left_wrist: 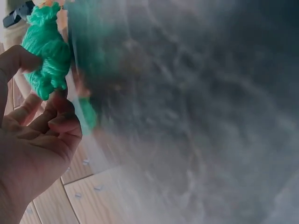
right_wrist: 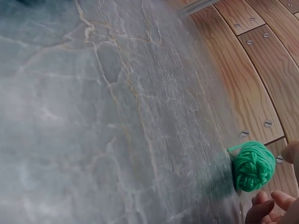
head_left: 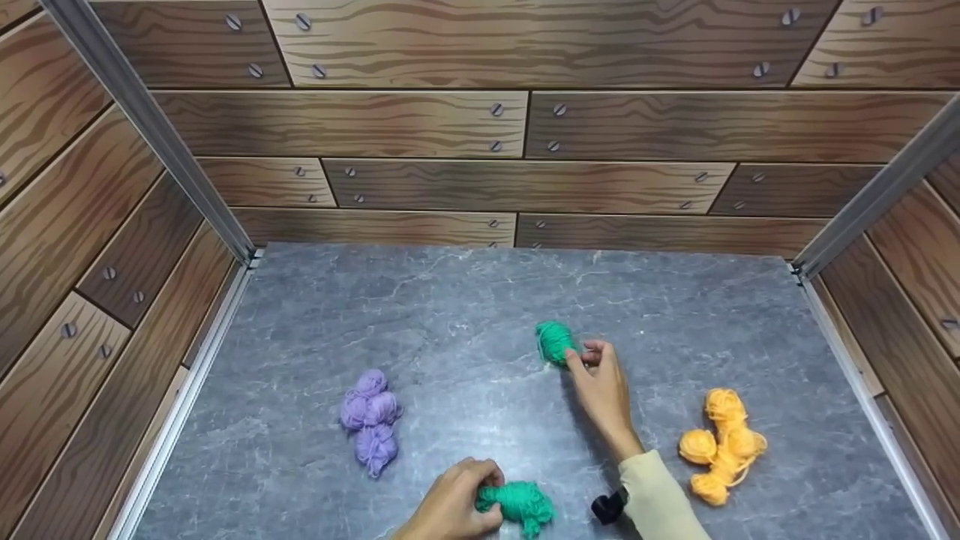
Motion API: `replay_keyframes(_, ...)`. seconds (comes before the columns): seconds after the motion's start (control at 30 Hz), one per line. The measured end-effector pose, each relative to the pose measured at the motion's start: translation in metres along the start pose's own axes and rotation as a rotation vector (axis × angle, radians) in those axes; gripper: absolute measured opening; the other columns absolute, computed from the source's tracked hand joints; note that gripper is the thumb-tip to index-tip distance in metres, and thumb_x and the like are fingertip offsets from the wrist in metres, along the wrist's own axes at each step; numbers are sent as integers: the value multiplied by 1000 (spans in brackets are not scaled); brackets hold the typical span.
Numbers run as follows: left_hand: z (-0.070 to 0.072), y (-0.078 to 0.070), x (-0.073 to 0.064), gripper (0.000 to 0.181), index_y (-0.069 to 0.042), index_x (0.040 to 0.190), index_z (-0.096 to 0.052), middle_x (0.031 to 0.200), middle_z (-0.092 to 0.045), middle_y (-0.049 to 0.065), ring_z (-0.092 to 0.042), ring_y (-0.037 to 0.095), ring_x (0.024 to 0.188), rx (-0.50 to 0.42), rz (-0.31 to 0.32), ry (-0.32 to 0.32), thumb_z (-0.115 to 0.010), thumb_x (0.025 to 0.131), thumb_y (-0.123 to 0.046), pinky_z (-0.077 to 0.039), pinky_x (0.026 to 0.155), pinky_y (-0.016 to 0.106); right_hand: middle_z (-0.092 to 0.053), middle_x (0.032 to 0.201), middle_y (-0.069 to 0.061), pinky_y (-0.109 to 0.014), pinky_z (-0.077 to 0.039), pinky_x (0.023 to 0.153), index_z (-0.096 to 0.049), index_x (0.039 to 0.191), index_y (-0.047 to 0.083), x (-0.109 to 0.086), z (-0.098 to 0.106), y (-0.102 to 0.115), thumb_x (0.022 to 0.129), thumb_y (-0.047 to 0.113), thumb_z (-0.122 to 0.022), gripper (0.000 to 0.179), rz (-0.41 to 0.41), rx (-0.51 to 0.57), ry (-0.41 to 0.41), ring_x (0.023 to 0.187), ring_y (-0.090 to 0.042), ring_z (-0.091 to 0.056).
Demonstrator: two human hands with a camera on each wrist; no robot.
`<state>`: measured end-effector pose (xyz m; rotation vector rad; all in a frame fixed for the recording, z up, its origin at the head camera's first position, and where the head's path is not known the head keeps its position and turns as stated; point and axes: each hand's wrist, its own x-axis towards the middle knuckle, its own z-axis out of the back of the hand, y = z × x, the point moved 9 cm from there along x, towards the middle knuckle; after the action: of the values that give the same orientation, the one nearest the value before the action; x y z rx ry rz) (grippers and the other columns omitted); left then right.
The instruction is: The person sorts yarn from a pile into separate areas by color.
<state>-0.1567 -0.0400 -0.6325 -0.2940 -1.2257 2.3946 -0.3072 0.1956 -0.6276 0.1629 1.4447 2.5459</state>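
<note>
Near the front of the table my left hand (head_left: 461, 499) pinches the left end of a green yarn bundle (head_left: 521, 501). The left wrist view shows the thumb and fingers on either side of this green yarn (left_wrist: 49, 53), which looks like more than one small ball together. Farther back, my right hand (head_left: 604, 386) is beside a single green yarn ball (head_left: 553, 341), a fingertip at its lower right side. In the right wrist view the ball (right_wrist: 253, 166) sits on the table, with fingers (right_wrist: 261, 212) spread loosely around it and a gap showing.
A cluster of purple yarn balls (head_left: 373, 420) lies on the left of the grey marbled table (head_left: 465, 285). Orange yarn balls (head_left: 724, 446) lie grouped on the right. Wood-patterned walls (head_left: 435, 124) with metal edge rails (head_left: 180, 420) enclose the table. A black strap device (head_left: 609, 506) is on the right wrist.
</note>
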Motion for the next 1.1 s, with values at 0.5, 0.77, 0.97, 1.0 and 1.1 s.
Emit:
replay_keyframes(0.5, 60, 12, 27, 18, -15, 87, -67, 76, -64, -8, -53, 3, 65, -8, 9, -429, -76, 74, -7, -47, 59, 20, -62, 118, -11, -33, -43, 78, -60, 126, 8, -33, 19, 4, 103, 22, -60, 28, 71, -26, -12, 89, -20, -54)
replay_keyframes(0.77, 75, 18, 56, 17, -14, 85, -62, 73, -60, -5, -47, 4, 61, -9, 149, -568, -75, 74, -11, -44, 58, 23, -66, 117, -11, -28, -45, 73, -64, 121, 8, -59, 19, 1, 101, 16, -63, 22, 87, -43, 58, 83, -15, -55)
replay_keyframes(0.97, 80, 17, 82, 18, -14, 86, -60, 74, -61, -4, -48, 6, 61, -25, 207, -602, -75, 76, -15, -44, 58, 26, -66, 119, -9, -28, -47, 73, -64, 122, 11, -71, 18, -1, 100, 19, -65, 23, 58, -57, 113, 82, -15, -58)
replay_keyframes(1.0, 80, 17, 86, 18, -14, 86, -60, 75, -61, -4, -48, 7, 61, -32, 217, -598, -75, 76, -16, -44, 59, 26, -66, 119, -9, -28, -47, 74, -64, 122, 10, -73, 18, -1, 100, 18, -65, 24, 58, -58, 117, 82, -14, -58)
replay_keyframes(1.1, 79, 20, 97, 18, -14, 87, -59, 77, -60, -4, -48, 8, 62, -34, 236, -585, -75, 78, -18, -44, 60, 27, -66, 118, -9, -27, -47, 73, -64, 122, 10, -78, 17, 1, 99, 19, -67, 25, 62, -36, 130, 81, -13, -58)
